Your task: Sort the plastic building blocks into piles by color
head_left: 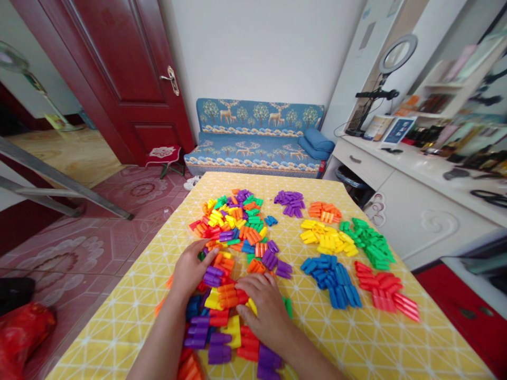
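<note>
A mixed heap of plastic bullet-shaped blocks (219,302) in several colours covers the left and near part of the table. My left hand (189,268) rests at the heap's left edge, thumb and index finger apart, beside orange and purple blocks. Between these two fingers a bit of a green block (202,256) shows. My right hand (266,305) lies over the heap's right side, fingers loosely curved and thumb apart, touching red and yellow blocks. What lies under its palm is hidden. Neither hand visibly lifts a block.
Single-colour piles lie on the table's right: purple (291,202), orange (325,211), yellow (328,237), green (369,243), blue (332,279) and red (384,287). The yellow cloth (119,322) covers the table. Beyond are a blue sofa (253,145) and a white dresser (428,206).
</note>
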A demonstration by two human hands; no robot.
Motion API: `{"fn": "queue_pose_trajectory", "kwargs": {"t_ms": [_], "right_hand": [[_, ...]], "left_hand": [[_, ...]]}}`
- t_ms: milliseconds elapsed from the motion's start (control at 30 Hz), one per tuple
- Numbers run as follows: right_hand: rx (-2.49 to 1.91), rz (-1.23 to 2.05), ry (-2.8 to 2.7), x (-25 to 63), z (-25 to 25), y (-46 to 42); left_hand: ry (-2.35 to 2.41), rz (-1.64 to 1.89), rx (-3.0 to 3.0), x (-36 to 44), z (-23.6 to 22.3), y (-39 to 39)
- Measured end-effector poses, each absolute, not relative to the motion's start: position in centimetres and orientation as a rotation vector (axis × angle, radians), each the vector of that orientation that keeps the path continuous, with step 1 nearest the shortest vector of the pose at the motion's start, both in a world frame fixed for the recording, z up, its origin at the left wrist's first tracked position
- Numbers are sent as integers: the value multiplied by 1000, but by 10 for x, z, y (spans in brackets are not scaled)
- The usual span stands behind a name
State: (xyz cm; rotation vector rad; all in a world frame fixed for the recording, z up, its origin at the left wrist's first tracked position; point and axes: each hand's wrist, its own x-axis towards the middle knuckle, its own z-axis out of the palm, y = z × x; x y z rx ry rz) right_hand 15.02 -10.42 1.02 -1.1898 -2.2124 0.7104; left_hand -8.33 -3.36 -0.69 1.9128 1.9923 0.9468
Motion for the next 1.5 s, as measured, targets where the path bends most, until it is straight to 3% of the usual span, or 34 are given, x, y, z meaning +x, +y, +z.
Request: {"fn": "queue_pose_trajectory", "kwargs": {"t_ms": [400,667,800,967,1167,1500], "right_hand": [[-1354,540,-2220,146,16,-50],[-1144,867,-1652,137,14,-28],[-1204,607,-1777,151,28,-33],[-1649,278,-1980,165,34,-35],[-1542,508,-2162,146,22,-34],[-1382,451,-2312,118,26,-20]], "left_hand": [[2010,935,1918,-82,-5,-34],[1999,933,1930,-84,-7,-34],[2008,938,1936,-83,-7,-34],[2018,967,1916,-82,-3,-35],[1982,1090,1866,-82,-4,-35],[1727,999,2062,-79,2,-37]]}}
